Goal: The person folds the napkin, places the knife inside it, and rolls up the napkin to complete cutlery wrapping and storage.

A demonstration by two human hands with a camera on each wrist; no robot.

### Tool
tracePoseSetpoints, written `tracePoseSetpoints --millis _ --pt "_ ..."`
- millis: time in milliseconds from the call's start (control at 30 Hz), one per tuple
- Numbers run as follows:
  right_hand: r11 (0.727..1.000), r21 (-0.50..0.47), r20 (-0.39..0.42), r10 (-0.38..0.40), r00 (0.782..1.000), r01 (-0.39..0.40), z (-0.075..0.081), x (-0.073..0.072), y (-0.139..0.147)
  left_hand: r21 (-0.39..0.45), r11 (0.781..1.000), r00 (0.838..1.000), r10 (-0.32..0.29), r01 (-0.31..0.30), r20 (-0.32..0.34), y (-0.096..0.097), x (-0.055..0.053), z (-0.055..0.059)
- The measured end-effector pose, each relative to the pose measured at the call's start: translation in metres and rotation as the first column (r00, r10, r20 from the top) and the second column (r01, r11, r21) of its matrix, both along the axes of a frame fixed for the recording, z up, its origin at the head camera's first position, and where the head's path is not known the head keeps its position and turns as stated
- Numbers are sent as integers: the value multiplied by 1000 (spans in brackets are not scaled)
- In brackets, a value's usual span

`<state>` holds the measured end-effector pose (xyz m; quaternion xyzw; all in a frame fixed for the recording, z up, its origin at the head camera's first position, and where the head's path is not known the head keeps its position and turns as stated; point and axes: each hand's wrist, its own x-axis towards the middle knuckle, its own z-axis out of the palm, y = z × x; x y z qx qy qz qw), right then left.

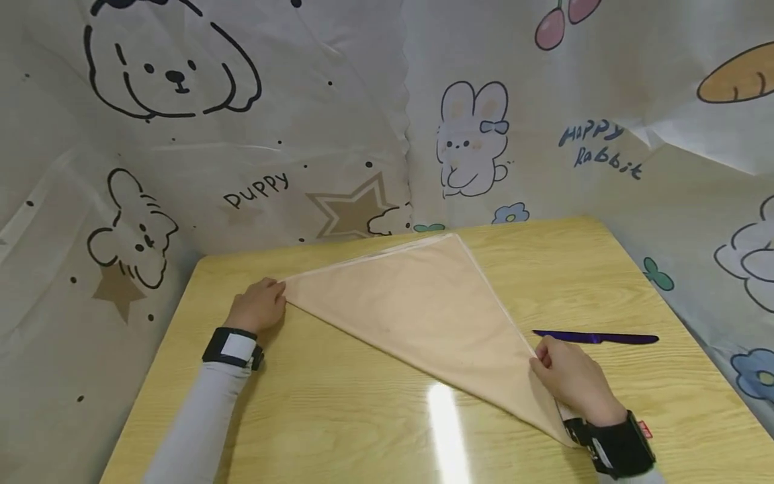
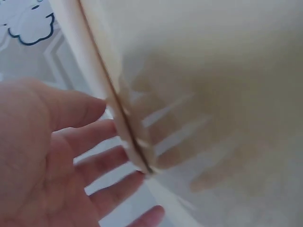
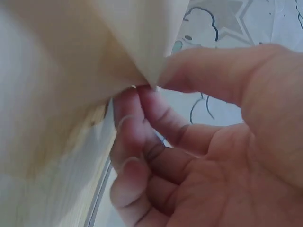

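Note:
A peach cloth napkin [image 1: 399, 302], folded into a triangle with pale edging, lies on the wooden table [image 1: 338, 417]. Its long fold runs from the left corner down to the near right. My left hand [image 1: 259, 306] is at the left corner; in the left wrist view the fingertips [image 2: 111, 125] touch the napkin's edge, fingers fairly straight. On the right side edge, just above the near corner, my right hand [image 1: 574, 376] pinches the fabric between thumb and index finger. The right wrist view shows the pinched cloth [image 3: 147, 71] slightly raised. The near right corner lies beside the right wrist.
A purple table knife [image 1: 595, 337] lies to the right of the napkin, just beyond the right hand. Cartoon-printed sheeting [image 1: 338, 134] hangs behind the table and along both sides. A bright light streak [image 1: 447, 430] reflects off the tabletop at the front.

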<state>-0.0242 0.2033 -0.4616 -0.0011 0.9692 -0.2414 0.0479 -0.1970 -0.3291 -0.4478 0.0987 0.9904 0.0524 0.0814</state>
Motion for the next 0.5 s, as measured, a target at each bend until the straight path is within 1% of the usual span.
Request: tracePoseSetpoints --millis 67,133,200,267,333,400,433,500 --pt "1000 -6 -19 27 999 -27 1 -5 -5 -17 1000 1000 11 -12 -29 -15 24 2" --pt "999 -1 -14 48 999 -48 3 -9 -9 -34 999 997 25 -27 -68 -29 52 2" --pt "997 0 20 75 997 -75 4 -11 -11 -40 998 994 49 -53 -98 -40 82 1" --pt "994 -2 58 107 993 -107 7 -9 -7 -41 995 990 86 -91 -116 -46 111 2" --pt "989 -15 120 149 981 -148 9 -4 -2 -43 991 985 122 -128 -119 -50 137 3" --pt "982 -39 178 190 966 -186 11 1 4 -38 985 980 161 -166 -113 -54 160 3" --pt "978 -50 201 208 957 -202 11 3 6 -36 982 978 180 -185 -109 -56 170 4" --pt "974 -78 245 227 942 -214 11 7 9 -24 977 972 209 -212 -109 -59 185 4"
